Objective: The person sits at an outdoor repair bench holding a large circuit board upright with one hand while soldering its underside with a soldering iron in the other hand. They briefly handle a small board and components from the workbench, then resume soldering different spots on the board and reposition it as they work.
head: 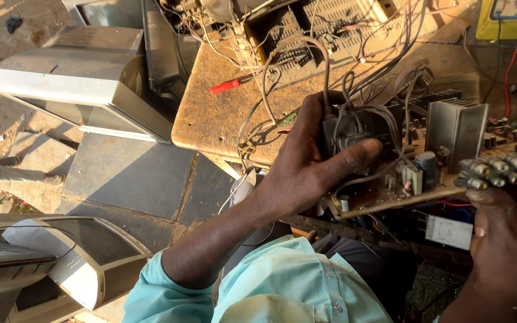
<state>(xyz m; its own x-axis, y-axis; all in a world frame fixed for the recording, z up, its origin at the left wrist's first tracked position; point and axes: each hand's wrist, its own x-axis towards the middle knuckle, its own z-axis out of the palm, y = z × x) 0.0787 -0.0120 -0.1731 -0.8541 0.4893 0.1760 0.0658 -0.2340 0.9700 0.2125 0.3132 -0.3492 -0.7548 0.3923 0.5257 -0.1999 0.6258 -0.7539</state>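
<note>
I hold a brown circuit board (390, 194) in front of me, crowded with parts, dark wires and a finned metal heat sink (456, 128). My left hand (306, 164) grips a black block-shaped component (345, 128) at the board's left end, thumb pressed across it. My right hand (504, 239) supports the board's right end from below, just under a cluster of round metal jacks (492, 170). A light blue shirt sleeve covers my left upper arm.
A worn wooden table (216, 116) stands ahead with a red-handled screwdriver (225, 87) and tangled wires. An opened chassis with boards (330, 24) sits at its far side. Grey television casings lie at the left (73, 78) and lower left (85, 263). A yellow meter (510, 21) is top right.
</note>
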